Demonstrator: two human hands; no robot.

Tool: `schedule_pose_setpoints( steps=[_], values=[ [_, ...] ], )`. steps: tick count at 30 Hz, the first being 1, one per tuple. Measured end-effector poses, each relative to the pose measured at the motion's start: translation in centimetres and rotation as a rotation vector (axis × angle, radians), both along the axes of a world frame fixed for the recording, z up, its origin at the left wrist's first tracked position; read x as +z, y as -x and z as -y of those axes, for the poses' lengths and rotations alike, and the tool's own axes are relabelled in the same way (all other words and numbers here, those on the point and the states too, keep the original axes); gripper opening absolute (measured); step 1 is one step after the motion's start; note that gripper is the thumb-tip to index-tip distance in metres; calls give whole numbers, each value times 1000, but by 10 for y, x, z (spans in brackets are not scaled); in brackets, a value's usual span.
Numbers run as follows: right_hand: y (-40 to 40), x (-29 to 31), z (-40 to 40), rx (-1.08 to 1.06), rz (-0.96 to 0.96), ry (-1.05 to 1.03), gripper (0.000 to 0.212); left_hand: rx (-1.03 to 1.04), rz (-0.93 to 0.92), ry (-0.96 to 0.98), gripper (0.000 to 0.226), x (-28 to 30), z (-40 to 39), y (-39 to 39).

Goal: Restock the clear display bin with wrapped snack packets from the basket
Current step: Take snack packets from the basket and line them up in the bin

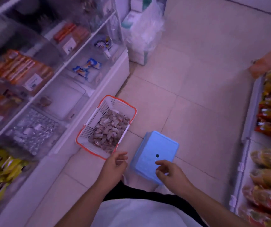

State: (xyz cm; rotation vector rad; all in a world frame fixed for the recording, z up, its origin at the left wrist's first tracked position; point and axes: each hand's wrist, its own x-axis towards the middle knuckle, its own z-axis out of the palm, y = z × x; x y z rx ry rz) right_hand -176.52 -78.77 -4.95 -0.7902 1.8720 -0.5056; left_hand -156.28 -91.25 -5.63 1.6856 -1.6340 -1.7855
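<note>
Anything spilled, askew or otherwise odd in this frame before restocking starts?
Nothing spilled. The basket sits on the floor at an angle to the shelf base, packets all inside it. The blue stool also stands skewed in the aisle. Both hands, left and right, hold nothing. Shelf contents are too blurred to judge.

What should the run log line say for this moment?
left hand: empty, near basket | right hand: empty, above blue stool | snack packets: in basket
</note>
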Motion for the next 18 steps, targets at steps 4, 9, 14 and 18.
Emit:
schedule_pose_setpoints(
  steps=[4,9,14,18],
  values=[
    [13,-3,53,207,-52,2,28,133,-7,0,32,-16,15,-8],
    [2,-5,138,421,-120,-20,31,231,19,-30,33,-42,61,-33],
    [-20,-20,229,589,-182,-15,35,264,79,-67,28,-60,112,-61],
    [-24,-45,283,765,-229,-85,39,366,194,-112,24,-67,147,-77]
  ],
)
